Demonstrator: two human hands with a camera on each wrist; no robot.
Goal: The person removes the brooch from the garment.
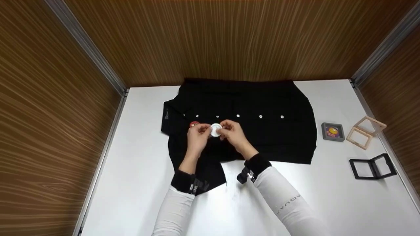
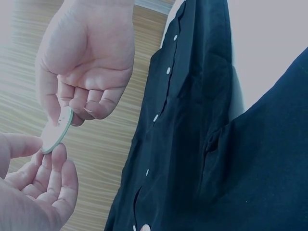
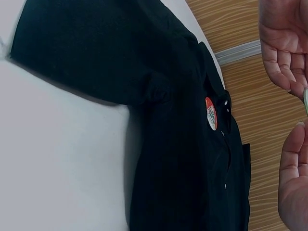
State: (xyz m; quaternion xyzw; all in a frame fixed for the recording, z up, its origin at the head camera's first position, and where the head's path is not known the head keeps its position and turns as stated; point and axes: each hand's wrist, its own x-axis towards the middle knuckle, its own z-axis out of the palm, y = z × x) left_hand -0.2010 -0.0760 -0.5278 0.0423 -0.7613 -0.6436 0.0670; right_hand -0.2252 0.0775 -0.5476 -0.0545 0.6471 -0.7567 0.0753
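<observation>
Both hands hold a small round badge (image 1: 215,130) above a black short-sleeved shirt (image 1: 269,137). A white face shows in the head view, and a pale green rim in the left wrist view. My left hand (image 1: 197,139) pinches its left edge between thumb and fingers. On the opposite edge, the thumb and fingers of my right hand (image 1: 235,133) grip it, the thumb lying over the white face. A second badge, red-rimmed (image 3: 211,113), lies on the shirt near the collar; the left hand partly covers it in the head view.
The shirt lies on a white table (image 1: 144,157), collar left, white buttons along its middle. To the right are a grey frame (image 1: 341,132) with a colourful round badge in it, an opened light wooden-coloured frame (image 1: 360,137) and an opened black frame (image 1: 374,167). Wood-grain panels (image 1: 229,39) enclose the table.
</observation>
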